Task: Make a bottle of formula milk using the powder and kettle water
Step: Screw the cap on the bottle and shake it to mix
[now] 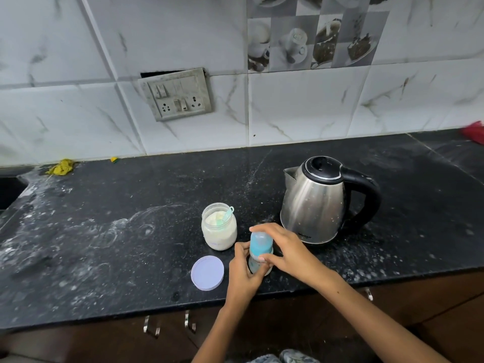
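Hands meet at a small baby bottle (258,265), likely light and slippery: left hand (245,273) grips its base, right hand (281,247) clasps the blue cap (259,242).

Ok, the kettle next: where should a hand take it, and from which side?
Grip the kettle by its black loop handle, coming from the right. The handle points right and stands free, while the spout faces left toward the powder jar.

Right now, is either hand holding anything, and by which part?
Both hold the small clear baby bottle: left hand grips its body, right hand grips its translucent blue cap.
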Tool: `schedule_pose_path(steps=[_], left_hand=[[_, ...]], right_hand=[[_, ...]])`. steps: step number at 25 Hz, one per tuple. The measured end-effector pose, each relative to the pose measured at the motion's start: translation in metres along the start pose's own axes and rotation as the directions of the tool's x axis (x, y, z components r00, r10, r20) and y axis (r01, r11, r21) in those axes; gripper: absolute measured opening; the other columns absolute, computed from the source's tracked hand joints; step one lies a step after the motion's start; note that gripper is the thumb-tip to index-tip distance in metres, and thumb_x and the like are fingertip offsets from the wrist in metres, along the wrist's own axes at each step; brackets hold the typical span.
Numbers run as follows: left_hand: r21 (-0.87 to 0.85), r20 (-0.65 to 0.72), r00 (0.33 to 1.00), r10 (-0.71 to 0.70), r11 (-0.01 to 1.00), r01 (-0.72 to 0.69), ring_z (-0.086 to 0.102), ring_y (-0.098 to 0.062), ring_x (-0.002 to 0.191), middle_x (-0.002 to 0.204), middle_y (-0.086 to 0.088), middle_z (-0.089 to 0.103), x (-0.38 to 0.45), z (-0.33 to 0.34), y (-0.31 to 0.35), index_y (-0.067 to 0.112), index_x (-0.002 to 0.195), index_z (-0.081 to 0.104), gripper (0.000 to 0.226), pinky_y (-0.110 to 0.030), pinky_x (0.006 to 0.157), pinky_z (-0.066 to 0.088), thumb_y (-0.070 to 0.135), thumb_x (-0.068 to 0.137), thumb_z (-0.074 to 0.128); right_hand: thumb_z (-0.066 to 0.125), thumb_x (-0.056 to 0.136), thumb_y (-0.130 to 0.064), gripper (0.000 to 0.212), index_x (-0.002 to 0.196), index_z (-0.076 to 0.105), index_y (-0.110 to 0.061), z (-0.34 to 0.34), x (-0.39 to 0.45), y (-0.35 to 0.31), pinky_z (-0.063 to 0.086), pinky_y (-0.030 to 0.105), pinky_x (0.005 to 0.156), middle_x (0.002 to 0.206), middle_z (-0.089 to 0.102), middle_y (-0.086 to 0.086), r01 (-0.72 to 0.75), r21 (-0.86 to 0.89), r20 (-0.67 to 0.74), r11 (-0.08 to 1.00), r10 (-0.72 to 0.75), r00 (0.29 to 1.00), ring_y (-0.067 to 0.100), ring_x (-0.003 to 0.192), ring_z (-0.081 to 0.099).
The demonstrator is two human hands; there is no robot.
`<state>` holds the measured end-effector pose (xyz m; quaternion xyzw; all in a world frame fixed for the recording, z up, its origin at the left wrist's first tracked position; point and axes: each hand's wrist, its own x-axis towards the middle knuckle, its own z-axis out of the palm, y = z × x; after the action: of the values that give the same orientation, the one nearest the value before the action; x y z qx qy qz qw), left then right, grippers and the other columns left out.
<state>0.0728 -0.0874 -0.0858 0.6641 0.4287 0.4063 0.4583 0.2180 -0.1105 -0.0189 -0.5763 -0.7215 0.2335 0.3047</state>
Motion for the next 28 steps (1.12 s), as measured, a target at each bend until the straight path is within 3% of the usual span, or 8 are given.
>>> schedule_pose_path(steps=[5, 9, 13, 17, 19, 22, 25, 28], left_hand=[[-0.012, -0.029, 1.0, -0.003, 1.0, 0.003, 0.065, -0.004, 0.098, 0.104, 0.009, 0.066, 0.001, 0.001, 0.0, 0.017, 0.108, 0.05, 0.043, -0.016, 0.079, 0.05, 0.02, 0.075, 0.077], [-0.055, -0.052, 0.998, -0.036, 0.998, 0.033, 0.066, -0.003, 0.092, 0.099, 0.006, 0.07, 0.006, 0.0, 0.012, 0.022, 0.103, 0.054, 0.042, -0.015, 0.075, 0.049, 0.016, 0.071, 0.081], [-0.128, -0.029, 1.0, -0.003, 0.992, -0.001, 0.067, -0.01, 0.1, 0.101, 0.002, 0.071, 0.017, -0.013, 0.034, 0.017, 0.104, 0.059, 0.046, -0.025, 0.087, 0.052, 0.018, 0.066, 0.086], [-0.177, -0.04, 0.999, 0.023, 0.984, -0.029, 0.064, -0.007, 0.104, 0.107, 0.007, 0.071, 0.019, -0.027, 0.061, 0.02, 0.112, 0.063, 0.05, -0.022, 0.091, 0.05, 0.02, 0.067, 0.086], [-0.186, -0.038, 0.999, 0.03, 0.982, -0.036, 0.064, -0.005, 0.105, 0.108, 0.009, 0.071, 0.017, -0.029, 0.069, 0.02, 0.114, 0.064, 0.051, -0.022, 0.092, 0.049, 0.021, 0.067, 0.086], [-0.176, -0.003, 0.999, 0.047, 0.983, -0.046, 0.065, -0.004, 0.104, 0.105, 0.01, 0.072, 0.013, -0.028, 0.079, 0.021, 0.113, 0.066, 0.047, -0.023, 0.092, 0.051, 0.018, 0.07, 0.083], [-0.165, -0.015, 0.998, 0.062, 0.984, -0.063, 0.067, -0.004, 0.1, 0.099, 0.01, 0.074, 0.009, -0.027, 0.085, 0.02, 0.104, 0.068, 0.036, -0.028, 0.09, 0.053, 0.018, 0.071, 0.082], [-0.208, -0.042, 0.998, 0.052, 0.976, -0.059, 0.066, -0.003, 0.102, 0.102, 0.013, 0.073, 0.009, -0.03, 0.087, 0.022, 0.11, 0.067, 0.044, -0.021, 0.09, 0.051, 0.016, 0.07, 0.083]], right_hand=[[0.08, 0.071, -0.018, 0.057, 0.121, 0.055, -0.032, 0.001, 0.002, -0.003, 0.047, 0.032, 0.097, 0.12, 0.057, -0.006, 0.001, -0.009, -0.086, 1.0, -0.001, 0.996, 0.009, 0.11, 0.057], [0.078, 0.073, -0.042, 0.056, 0.121, 0.051, -0.032, -0.001, 0.013, -0.021, 0.051, 0.035, 0.086, 0.112, 0.056, 0.0, -0.25, -0.182, -0.16, 0.951, 0.223, 0.962, 0.019, 0.098, 0.059], [0.069, 0.068, -0.066, 0.058, 0.108, 0.049, -0.029, -0.022, 0.021, -0.029, 0.054, 0.034, 0.076, 0.099, 0.06, -0.006, -0.36, 0.003, -0.242, 0.933, 0.35, 0.905, 0.014, 0.087, 0.061], [0.081, 0.076, -0.025, 0.065, 0.131, 0.047, -0.024, -0.05, 0.025, -0.032, 0.053, 0.035, 0.097, 0.124, 0.061, -0.003, -0.288, 0.449, 0.057, 0.846, 0.294, 0.954, 0.01, 0.112, 0.061], [0.082, 0.074, -0.011, 0.065, 0.13, 0.052, -0.022, -0.058, 0.025, -0.035, 0.053, 0.034, 0.096, 0.123, 0.064, 0.002, -0.22, 0.536, 0.044, 0.815, 0.233, 0.971, 0.015, 0.11, 0.064], [0.087, 0.061, -0.044, 0.048, 0.1, 0.06, -0.03, -0.056, 0.025, -0.047, 0.056, 0.022, 0.071, 0.092, 0.068, -0.006, -0.185, 0.193, -0.191, 0.963, 0.222, 0.956, 0.009, 0.081, 0.065], [0.075, 0.052, -0.073, 0.061, 0.088, 0.056, -0.029, -0.052, 0.026, -0.055, 0.053, 0.027, 0.063, 0.082, 0.065, -0.008, -0.272, -0.028, -0.294, 0.962, 0.252, 0.922, 0.008, 0.072, 0.061], [0.083, 0.049, -0.062, 0.086, 0.122, 0.055, -0.026, -0.066, 0.026, -0.055, 0.055, 0.027, 0.088, 0.113, 0.067, -0.005, -0.3, 0.357, -0.025, 0.884, 0.33, 0.944, 0.006, 0.101, 0.065]])
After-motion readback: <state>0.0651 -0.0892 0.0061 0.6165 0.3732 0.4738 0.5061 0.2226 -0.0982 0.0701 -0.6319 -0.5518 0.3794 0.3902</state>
